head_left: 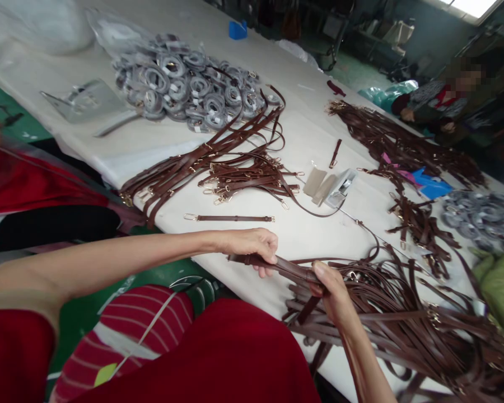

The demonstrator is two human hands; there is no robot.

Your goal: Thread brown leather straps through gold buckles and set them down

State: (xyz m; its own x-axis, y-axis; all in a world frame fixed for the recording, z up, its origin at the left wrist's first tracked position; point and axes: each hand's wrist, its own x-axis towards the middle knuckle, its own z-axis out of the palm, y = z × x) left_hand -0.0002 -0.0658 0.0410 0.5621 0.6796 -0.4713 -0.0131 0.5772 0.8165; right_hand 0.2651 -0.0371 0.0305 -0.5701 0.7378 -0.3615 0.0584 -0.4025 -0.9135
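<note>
A brown leather strap (292, 270) is stretched between my two hands at the table's near edge. My left hand (260, 249) is closed round its left part, with a short end sticking out past the fingers. Farther right, my right hand (330, 282) pinches the strap between thumb and fingers. Below and beyond that hand spreads a large heap of long brown straps (403, 319) with gold-coloured buckles. One short strap with metal ends (235, 218) lies straight on the table just beyond my left hand. Behind it is a pile of short straps with clips (252, 182).
Bagged coiled straps (193, 84) are heaped at the far left, near a metal stand (88, 101). A small box (340, 187) sits mid-table. Across the table a co-worker (441, 101) is beside more straps (395, 134). Another person's red garment (37, 179) shows at left.
</note>
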